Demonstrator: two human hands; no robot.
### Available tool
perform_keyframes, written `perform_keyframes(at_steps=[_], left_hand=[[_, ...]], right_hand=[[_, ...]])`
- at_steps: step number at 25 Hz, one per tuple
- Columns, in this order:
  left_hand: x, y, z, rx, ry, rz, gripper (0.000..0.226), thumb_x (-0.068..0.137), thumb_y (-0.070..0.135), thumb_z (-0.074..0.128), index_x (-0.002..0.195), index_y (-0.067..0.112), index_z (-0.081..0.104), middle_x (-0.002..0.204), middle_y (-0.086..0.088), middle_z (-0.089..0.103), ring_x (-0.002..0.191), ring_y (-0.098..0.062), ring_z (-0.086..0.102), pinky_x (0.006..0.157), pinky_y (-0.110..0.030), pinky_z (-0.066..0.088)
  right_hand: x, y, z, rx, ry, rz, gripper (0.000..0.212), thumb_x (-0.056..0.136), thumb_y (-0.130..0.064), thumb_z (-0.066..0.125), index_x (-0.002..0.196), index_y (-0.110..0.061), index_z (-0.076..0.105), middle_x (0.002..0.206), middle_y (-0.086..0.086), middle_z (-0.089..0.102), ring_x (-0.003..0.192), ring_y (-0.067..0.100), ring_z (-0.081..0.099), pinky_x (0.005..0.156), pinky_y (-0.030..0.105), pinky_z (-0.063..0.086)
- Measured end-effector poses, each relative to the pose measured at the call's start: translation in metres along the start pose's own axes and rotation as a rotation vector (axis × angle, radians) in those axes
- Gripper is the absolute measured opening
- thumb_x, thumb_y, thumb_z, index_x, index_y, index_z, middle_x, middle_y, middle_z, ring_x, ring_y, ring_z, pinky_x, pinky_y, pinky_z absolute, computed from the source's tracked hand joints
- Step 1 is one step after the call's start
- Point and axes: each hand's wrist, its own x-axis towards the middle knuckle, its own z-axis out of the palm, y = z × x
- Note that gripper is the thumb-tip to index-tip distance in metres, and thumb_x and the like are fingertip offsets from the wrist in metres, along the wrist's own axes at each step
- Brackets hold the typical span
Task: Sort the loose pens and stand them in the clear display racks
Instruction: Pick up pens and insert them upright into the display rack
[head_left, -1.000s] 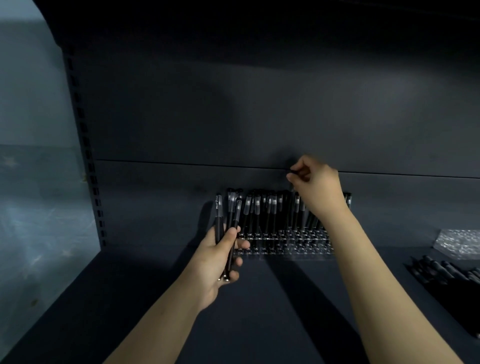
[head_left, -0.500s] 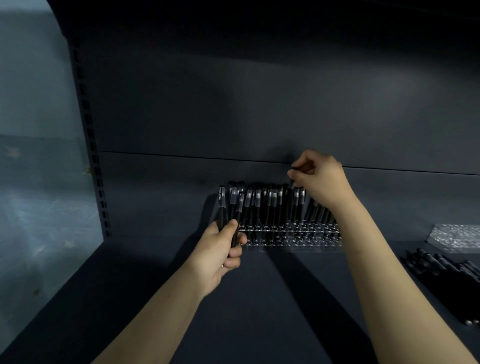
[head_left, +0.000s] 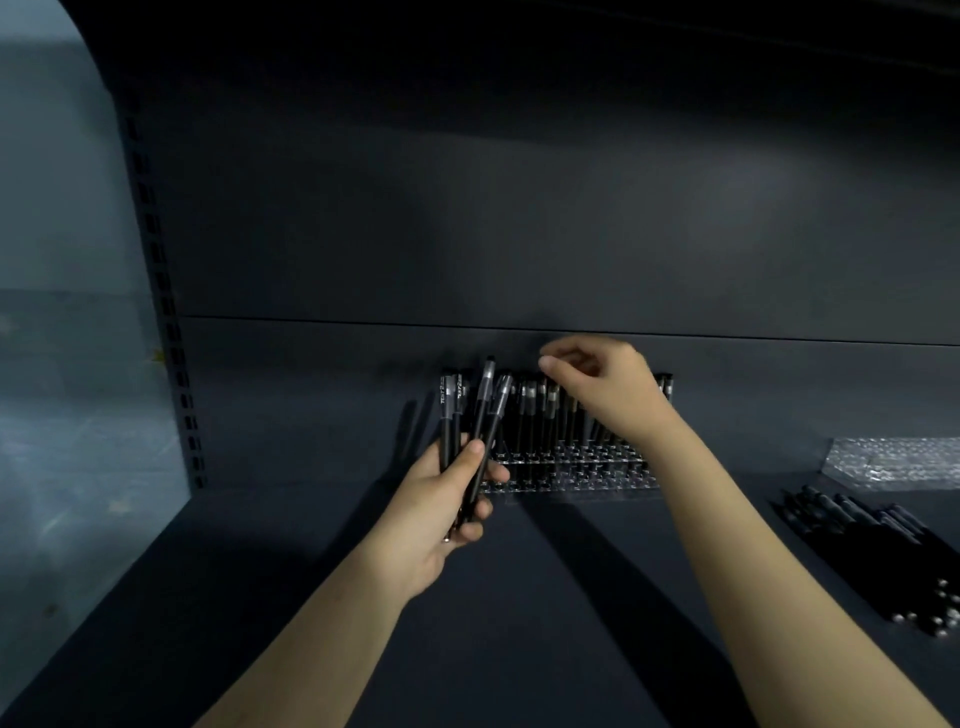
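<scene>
head view: left fingers (head_left: 470, 457) curl round a small bunch of pens (head_left: 480, 415), caps up, just left of the clear rack (head_left: 571, 475). right fingers (head_left: 548, 364) hang loosely curled above the standing pens (head_left: 540, 410), nothing visibly pinched. the step looks like filling the rack. next, the right hand (head_left: 608, 395) likely draws one pen from the bunch and needs a free slot. both forearms reach forward over the shelf (head_left: 571, 597). loose pens (head_left: 857, 530) lie far right.

We can make out only small white lettering on the caps of two black pens (head_left: 445, 415) held in the left grip (head_left: 441, 499), too blurred to read.
</scene>
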Motion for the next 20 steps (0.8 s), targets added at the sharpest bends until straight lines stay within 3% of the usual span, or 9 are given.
perform_keyframes(at_steps=[3, 7, 9, 12, 14, 17, 20], left_hand=[[-0.003, -0.003, 0.005, -0.062, -0.06, 0.004, 0.02, 0.098, 0.029, 0.054, 0.114, 0.017, 0.058, 0.076, 0.002, 0.069, 0.049, -0.008, 0.043, 0.04, -0.018, 0.029], [-0.004, -0.007, 0.011, -0.055, -0.091, 0.012, 0.02, 0.098, 0.029, 0.053, 0.115, 0.02, 0.058, 0.077, -0.001, 0.07, 0.049, -0.009, 0.045, 0.039, -0.018, 0.031], [-0.002, -0.011, 0.012, -0.014, -0.054, 0.004, 0.018, 0.099, 0.029, 0.053, 0.113, 0.021, 0.059, 0.08, -0.003, 0.073, 0.05, -0.01, 0.051, 0.04, -0.019, 0.037], [0.003, -0.017, 0.007, 0.012, 0.003, 0.012, 0.018, 0.099, 0.027, 0.053, 0.112, 0.018, 0.062, 0.084, -0.005, 0.074, 0.056, -0.012, 0.06, 0.049, -0.023, 0.05], [0.006, -0.021, 0.003, 0.032, -0.002, 0.033, 0.02, 0.098, 0.026, 0.054, 0.112, 0.016, 0.064, 0.08, -0.006, 0.072, 0.061, -0.012, 0.063, 0.057, -0.026, 0.054], [0.007, -0.025, 0.001, 0.083, -0.015, 0.038, 0.02, 0.098, 0.026, 0.054, 0.112, 0.017, 0.064, 0.08, -0.004, 0.075, 0.063, -0.011, 0.064, 0.059, -0.025, 0.053], [0.008, -0.026, 0.003, 0.142, -0.005, 0.023, 0.019, 0.097, 0.028, 0.056, 0.112, 0.017, 0.061, 0.089, -0.003, 0.076, 0.059, -0.008, 0.057, 0.051, -0.02, 0.046]], right_hand=[[-0.009, -0.009, 0.005, 0.48, -0.284, 0.097, 0.021, 0.087, -0.014, 0.067, 0.108, -0.01, 0.066, 0.087, 0.006, 0.069, 0.075, 0.013, 0.064, 0.071, 0.027, 0.055], [-0.018, -0.006, 0.019, 0.706, -0.24, 0.164, 0.02, 0.085, 0.0, 0.065, 0.104, -0.004, 0.063, 0.079, 0.005, 0.063, 0.073, 0.014, 0.063, 0.069, 0.025, 0.056], [-0.019, -0.001, 0.021, 0.751, -0.108, 0.187, 0.017, 0.085, 0.002, 0.065, 0.1, -0.005, 0.063, 0.076, 0.005, 0.062, 0.069, 0.012, 0.063, 0.069, 0.027, 0.055], [-0.014, 0.007, -0.002, 0.535, 0.354, 0.148, 0.012, 0.085, -0.003, 0.068, 0.094, -0.01, 0.064, 0.073, 0.002, 0.065, 0.058, 0.005, 0.062, 0.06, 0.019, 0.05], [-0.015, 0.013, -0.018, 0.311, 0.535, 0.104, 0.009, 0.086, -0.01, 0.068, 0.093, -0.014, 0.064, 0.079, -0.002, 0.067, 0.064, 0.006, 0.064, 0.06, 0.015, 0.048], [-0.019, 0.019, -0.017, 0.157, 0.573, 0.062, 0.007, 0.087, -0.014, 0.067, 0.09, -0.016, 0.061, 0.079, -0.009, 0.065, 0.074, 0.009, 0.065, 0.064, 0.012, 0.049], [-0.017, 0.027, -0.006, 0.043, 0.555, -0.007, 0.007, 0.086, -0.014, 0.068, 0.087, -0.014, 0.061, 0.078, -0.004, 0.066, 0.076, 0.011, 0.065, 0.068, 0.016, 0.05]])
